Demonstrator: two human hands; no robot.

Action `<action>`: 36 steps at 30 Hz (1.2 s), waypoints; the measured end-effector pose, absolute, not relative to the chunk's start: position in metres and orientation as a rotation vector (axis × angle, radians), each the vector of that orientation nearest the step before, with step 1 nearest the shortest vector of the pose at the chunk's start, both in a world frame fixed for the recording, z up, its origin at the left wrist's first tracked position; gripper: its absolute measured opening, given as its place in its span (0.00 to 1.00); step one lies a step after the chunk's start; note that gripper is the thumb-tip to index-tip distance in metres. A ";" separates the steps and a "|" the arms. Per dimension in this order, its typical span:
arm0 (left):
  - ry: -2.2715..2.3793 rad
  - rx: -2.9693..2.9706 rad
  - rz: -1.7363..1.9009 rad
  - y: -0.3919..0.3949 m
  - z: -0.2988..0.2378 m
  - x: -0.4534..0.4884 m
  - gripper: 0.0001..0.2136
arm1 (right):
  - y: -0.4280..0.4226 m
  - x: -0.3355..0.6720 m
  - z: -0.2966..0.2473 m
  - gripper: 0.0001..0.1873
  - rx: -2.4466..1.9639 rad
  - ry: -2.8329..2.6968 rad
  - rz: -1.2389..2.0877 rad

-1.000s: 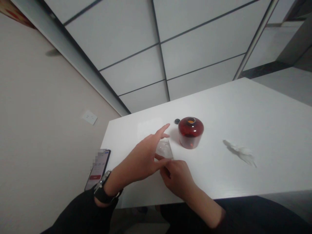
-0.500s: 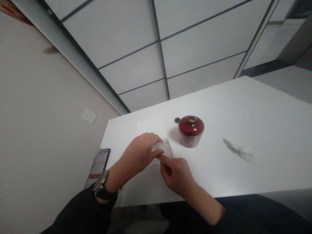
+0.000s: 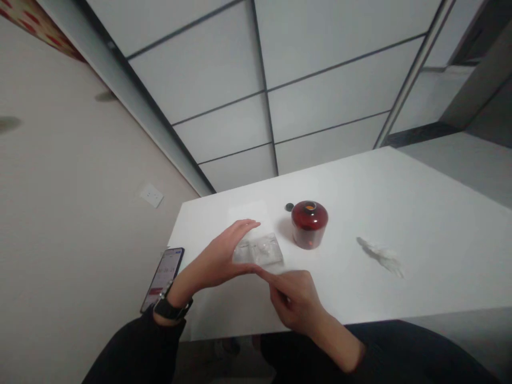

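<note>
Clear packet [image 3: 259, 249] lies flat on the table [image 3: 400, 202], centre frame. Left hand [image 3: 222, 256] is spread open at its left edge. Right hand [image 3: 294, 298] is curled, forefinger at its lower edge, gripping nothing. Just right stands the uncapped red jar [image 3: 309, 223], its cap [image 3: 289, 207] beside it.

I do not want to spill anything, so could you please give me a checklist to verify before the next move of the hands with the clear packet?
1. Clear packet lies flat on the table: ok.
2. Left hand is open, beside the packet: ok.
3. Right hand grips the packet: cannot tell; its index finger points at the near edge.
4. Bottle is upright, apart from both hands: ok.
5. Bottle is closed: not ok; the black cap lies beside it.
</note>
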State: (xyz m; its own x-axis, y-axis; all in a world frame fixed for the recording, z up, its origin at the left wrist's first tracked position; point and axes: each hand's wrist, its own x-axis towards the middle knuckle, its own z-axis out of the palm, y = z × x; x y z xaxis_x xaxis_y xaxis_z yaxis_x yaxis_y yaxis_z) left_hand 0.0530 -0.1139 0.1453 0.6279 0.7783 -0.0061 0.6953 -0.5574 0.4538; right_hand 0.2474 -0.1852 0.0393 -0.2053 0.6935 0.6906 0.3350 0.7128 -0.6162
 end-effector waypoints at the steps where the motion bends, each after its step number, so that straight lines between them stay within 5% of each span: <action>1: 1.207 2.433 0.289 -0.118 0.141 0.052 0.42 | -0.190 0.253 0.041 0.21 -0.765 -1.779 0.349; 7: 1.466 2.455 0.293 -0.130 0.119 0.057 0.41 | -0.162 0.323 0.035 0.07 -1.300 -1.098 0.375; 13: 1.409 2.442 0.312 -0.128 0.119 0.053 0.39 | -0.060 0.392 0.039 0.18 -1.376 -1.347 0.669; 25: 1.345 2.378 0.275 -0.125 0.110 0.042 0.43 | 0.032 0.378 0.030 0.31 -1.028 -2.028 1.084; 32: 1.352 2.371 0.272 -0.125 0.104 0.040 0.47 | 0.034 0.365 0.039 0.10 -1.154 -2.124 0.894; 36: 1.347 2.376 0.293 -0.125 0.106 0.042 0.44 | 0.011 0.382 0.066 0.11 -1.280 -1.944 0.716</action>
State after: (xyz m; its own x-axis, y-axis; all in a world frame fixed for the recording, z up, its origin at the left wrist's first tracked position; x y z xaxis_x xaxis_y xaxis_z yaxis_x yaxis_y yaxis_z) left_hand 0.0418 -0.1255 0.1059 0.5159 0.8566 -0.0108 0.7745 -0.4611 0.4331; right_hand 0.3823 0.0107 0.0662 -0.2742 0.9296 0.2461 0.5478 0.3613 -0.7546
